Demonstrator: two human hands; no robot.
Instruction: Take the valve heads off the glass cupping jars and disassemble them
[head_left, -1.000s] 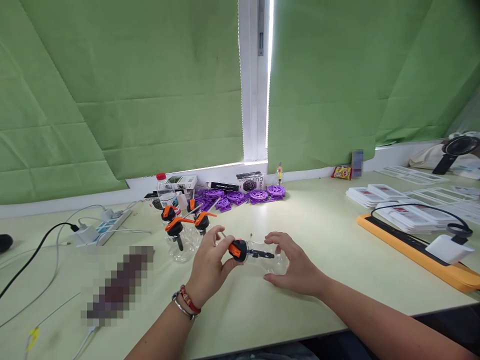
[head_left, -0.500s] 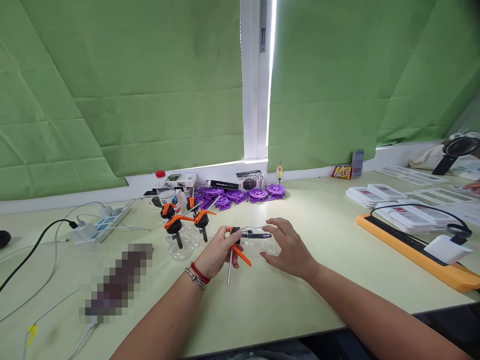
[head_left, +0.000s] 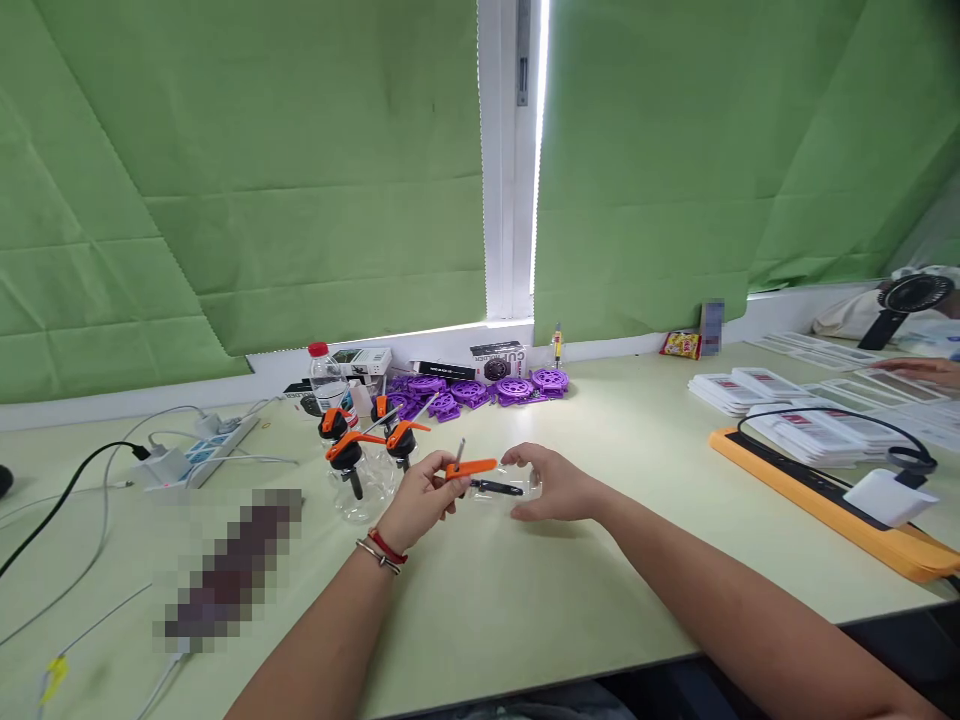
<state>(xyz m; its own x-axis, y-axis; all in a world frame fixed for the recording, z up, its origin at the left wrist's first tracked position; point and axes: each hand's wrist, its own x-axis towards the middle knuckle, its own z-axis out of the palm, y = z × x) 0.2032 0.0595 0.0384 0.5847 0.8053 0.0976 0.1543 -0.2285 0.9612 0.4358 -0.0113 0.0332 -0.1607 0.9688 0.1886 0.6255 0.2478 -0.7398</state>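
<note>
My left hand [head_left: 426,497] is closed on the black-and-orange cap end of a clear bottle lying sideways. Its orange lever [head_left: 476,467] points right, and a thin metal spout [head_left: 460,452] sticks up beside it. Inside the clear bottle [head_left: 531,484] runs a black rod. My right hand [head_left: 561,483] curves around the bottle's base, thumb below and fingers above. Left of my hands stand several similar clear bottles with orange levers, one lever cap [head_left: 349,452] nearest me. The cap's neck is mostly hidden by my left fingers.
Purple round plastic parts [head_left: 514,390] and small boxes [head_left: 499,362] lie at the back. A power strip [head_left: 225,447] with cables is at left, an orange-and-black bar [head_left: 810,500] and stacked white cards [head_left: 795,435] at right. Another person's hand [head_left: 926,370] is at far right.
The bottle has turned about its length: the lever, formerly pointing down toward me, points right, and the spout has swung up. My right hand has closed in around the base.
</note>
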